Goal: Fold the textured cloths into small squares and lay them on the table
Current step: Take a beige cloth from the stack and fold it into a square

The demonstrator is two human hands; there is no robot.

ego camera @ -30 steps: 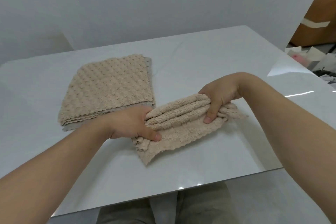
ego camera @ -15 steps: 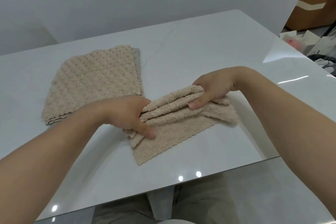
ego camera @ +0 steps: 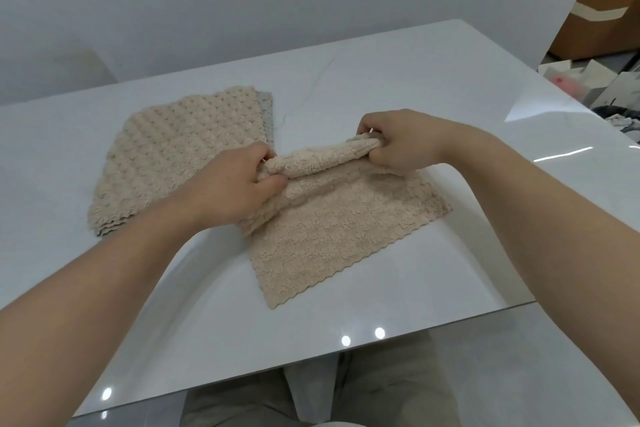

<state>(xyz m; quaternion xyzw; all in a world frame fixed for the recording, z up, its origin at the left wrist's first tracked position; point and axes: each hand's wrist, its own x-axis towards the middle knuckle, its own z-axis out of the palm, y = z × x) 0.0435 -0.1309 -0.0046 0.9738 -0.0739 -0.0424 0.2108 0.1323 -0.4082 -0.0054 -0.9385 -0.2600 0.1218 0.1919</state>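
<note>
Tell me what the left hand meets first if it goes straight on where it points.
The raised fold of the beige cloth that the left hand itself grips. Past that fold, probably the right hand, though depth is unclear from this view.

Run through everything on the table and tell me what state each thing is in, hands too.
Beige fluffy cloth: near part flat on the white glossy table, far edge bunched and lifted.
Pile of beige bumpy cloths: stacked flat, not held.
Left hand: grips the bunched edge's left end.
Right hand: grips its right end.
</note>
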